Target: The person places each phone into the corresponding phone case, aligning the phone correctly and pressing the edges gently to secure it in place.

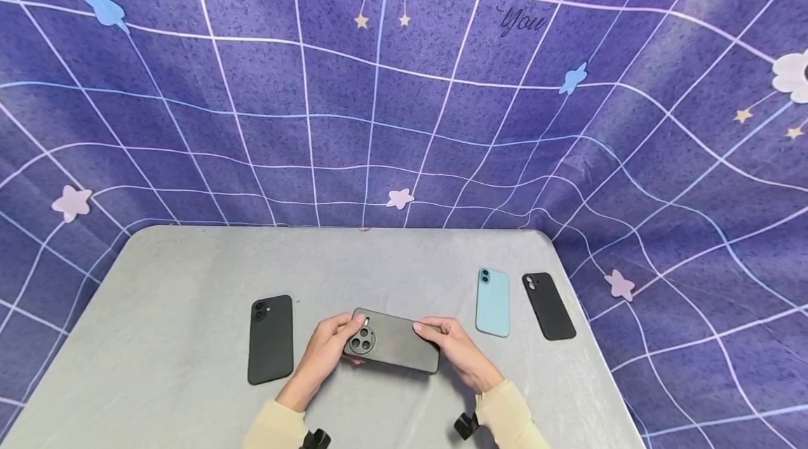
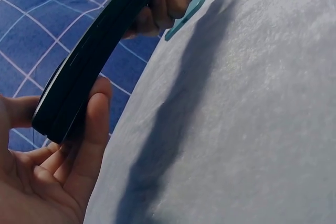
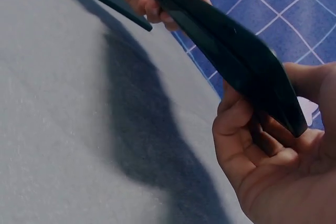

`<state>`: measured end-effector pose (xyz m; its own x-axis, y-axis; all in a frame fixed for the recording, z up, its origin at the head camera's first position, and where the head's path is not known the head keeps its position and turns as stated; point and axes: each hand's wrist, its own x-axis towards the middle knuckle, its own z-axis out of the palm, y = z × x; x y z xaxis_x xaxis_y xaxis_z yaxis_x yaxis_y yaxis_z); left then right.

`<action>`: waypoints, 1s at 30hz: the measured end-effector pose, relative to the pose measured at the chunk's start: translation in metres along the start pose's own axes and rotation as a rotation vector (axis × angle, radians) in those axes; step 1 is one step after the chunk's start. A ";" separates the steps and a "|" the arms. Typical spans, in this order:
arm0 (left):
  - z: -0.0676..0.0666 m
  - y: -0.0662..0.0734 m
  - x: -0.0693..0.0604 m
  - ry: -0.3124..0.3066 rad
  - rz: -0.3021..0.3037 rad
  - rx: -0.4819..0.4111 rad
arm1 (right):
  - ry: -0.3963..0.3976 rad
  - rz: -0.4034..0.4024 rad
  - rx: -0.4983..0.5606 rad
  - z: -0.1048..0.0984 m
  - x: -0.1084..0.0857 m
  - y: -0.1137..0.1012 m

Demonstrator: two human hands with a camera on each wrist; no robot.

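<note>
A dark grey phone (image 1: 400, 342) with a round camera ring is held level above the table, back side up. My left hand (image 1: 323, 349) grips its camera end, thumb on top near the lenses and fingers underneath. At the opposite end my right hand (image 1: 463, 352) pinches it, thumb on the back. In the left wrist view the phone (image 2: 86, 61) is edge-on, with a seam line along its side. The right wrist view shows the phone (image 3: 236, 51) tilted, the right fingers curled beneath it. Its front face is hidden.
A black phone (image 1: 271, 340) lies on the grey-covered table (image 1: 177, 323) to the left. On the right lie a light blue phone (image 1: 493, 305) and a black phone case (image 1: 550, 307) with a camera cutout. A purple gridded curtain (image 1: 341, 98) hangs behind and at the sides.
</note>
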<state>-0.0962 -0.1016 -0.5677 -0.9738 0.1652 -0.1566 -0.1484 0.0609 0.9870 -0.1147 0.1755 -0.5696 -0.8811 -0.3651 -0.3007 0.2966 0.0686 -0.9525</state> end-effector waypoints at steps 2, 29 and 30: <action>0.001 -0.001 0.000 0.015 -0.006 -0.022 | 0.010 0.004 0.032 0.000 -0.001 0.000; 0.004 -0.004 -0.003 0.195 -0.037 0.165 | 0.121 -0.037 0.199 -0.003 0.000 0.002; 0.003 -0.004 -0.003 0.206 -0.039 0.190 | 0.116 -0.038 0.195 -0.003 -0.001 0.003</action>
<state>-0.0920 -0.0994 -0.5711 -0.9855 -0.0437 -0.1642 -0.1699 0.2503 0.9531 -0.1147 0.1790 -0.5720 -0.9261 -0.2540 -0.2791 0.3181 -0.1278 -0.9394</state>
